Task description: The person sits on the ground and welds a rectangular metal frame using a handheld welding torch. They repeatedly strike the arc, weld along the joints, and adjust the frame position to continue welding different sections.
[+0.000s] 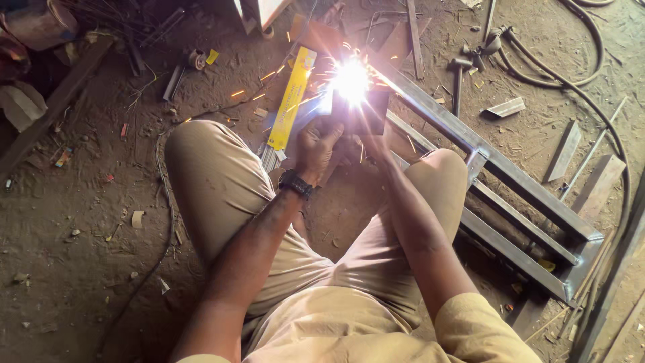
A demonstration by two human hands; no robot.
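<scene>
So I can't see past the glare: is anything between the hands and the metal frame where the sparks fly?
Nothing visible: the left hand is at the metal frame; glare hides the right hand.

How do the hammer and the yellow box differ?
The hammer is dark metal and lies far from the hands; the yellow box is bright and lies beside the left hand. The hammer is slim with a head; the box is flat and wider. Both lie on dirt.
</scene>
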